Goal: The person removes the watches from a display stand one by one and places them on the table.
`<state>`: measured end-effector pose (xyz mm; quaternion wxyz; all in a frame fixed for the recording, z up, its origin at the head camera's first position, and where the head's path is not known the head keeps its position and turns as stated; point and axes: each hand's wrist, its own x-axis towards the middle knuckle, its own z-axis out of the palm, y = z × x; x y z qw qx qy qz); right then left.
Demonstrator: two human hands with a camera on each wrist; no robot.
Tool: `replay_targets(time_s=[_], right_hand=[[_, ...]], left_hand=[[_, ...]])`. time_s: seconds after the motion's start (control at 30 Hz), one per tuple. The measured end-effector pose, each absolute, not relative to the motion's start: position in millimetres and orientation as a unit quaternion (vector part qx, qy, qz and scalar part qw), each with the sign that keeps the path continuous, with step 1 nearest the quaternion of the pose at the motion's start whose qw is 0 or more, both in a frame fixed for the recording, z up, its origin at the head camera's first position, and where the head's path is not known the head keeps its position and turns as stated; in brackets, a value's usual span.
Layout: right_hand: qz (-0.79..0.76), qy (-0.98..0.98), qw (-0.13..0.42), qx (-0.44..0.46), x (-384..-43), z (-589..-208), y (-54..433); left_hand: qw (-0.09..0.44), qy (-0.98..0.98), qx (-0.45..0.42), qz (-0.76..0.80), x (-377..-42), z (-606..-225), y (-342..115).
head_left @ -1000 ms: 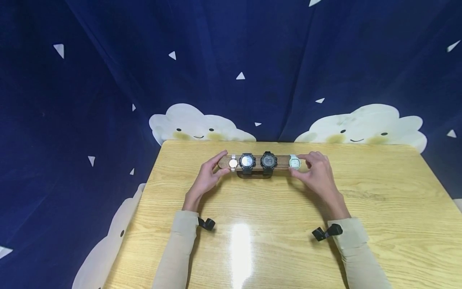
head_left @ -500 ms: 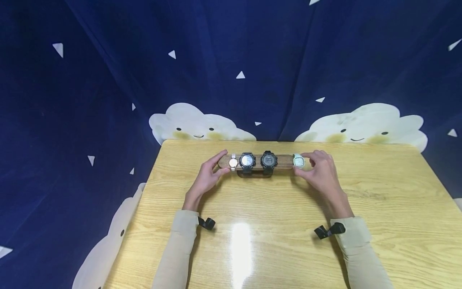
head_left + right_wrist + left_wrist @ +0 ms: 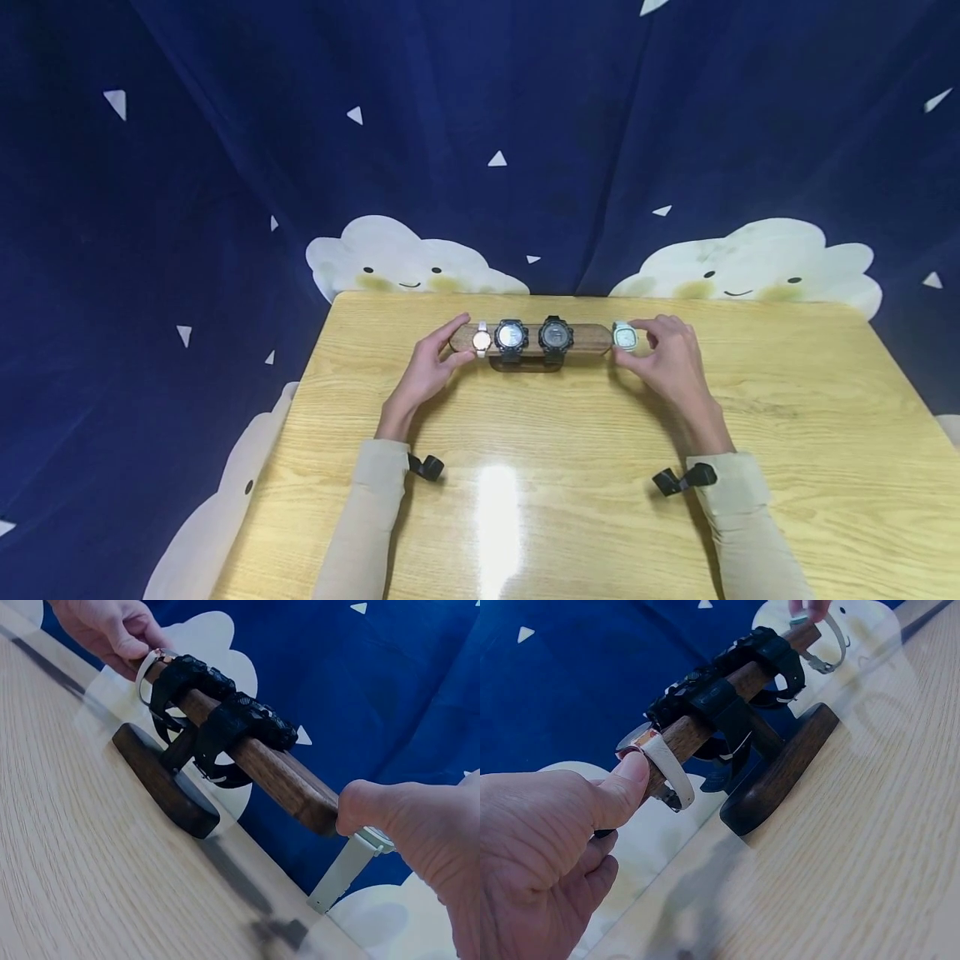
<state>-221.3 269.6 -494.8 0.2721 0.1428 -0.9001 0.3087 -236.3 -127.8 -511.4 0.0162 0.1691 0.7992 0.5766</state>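
Note:
A dark wooden watch stand (image 3: pixel 592 338) stands near the table's far edge, its bar raised on a foot (image 3: pixel 169 780). My left hand (image 3: pixel 429 367) grips the bar's left end, thumb beside a small white-strapped watch (image 3: pixel 482 340). Two chunky black watches (image 3: pixel 512 336) sit round the bar further right. My right hand (image 3: pixel 667 354) pinches a pale mint watch (image 3: pixel 625 337) between thumb and fingers, just off the bar's right end. In the right wrist view its pale strap (image 3: pixel 343 874) hangs below the thumb, beside the bar's end.
The light wooden table (image 3: pixel 570 500) reaches under both arms. Behind it hangs a dark blue curtain (image 3: pixel 450 100) with white triangles and smiling clouds (image 3: pixel 750 254). Black wrist cameras (image 3: pixel 426 467) are strapped at both sleeves.
My right hand has moved right with the mint watch, which has slid from the bar's right end to just beyond it. The left hand keeps its grip on the stand.

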Motion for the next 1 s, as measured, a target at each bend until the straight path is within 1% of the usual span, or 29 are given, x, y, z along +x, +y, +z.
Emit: replay_targets(time_s=[0.33,0.73,0.83,1.0], right_hand=[[0.287,-0.908,0.277,0.128,-222,-503,275],[0.242,-0.928,0.275,0.063,-222,-501,284],[0.231,-0.936,0.261,0.049,-223,-501,286],[0.215,-0.953,0.213,0.016,-223,-498,288]], left_hand=[[0.012,0.801,0.172,0.573,-235,-515,-129],[0.008,0.806,0.177,0.565,-238,-513,-129],[0.007,0.806,0.179,0.564,-238,-513,-129],[0.007,0.809,0.177,0.561,-238,-513,-129]])
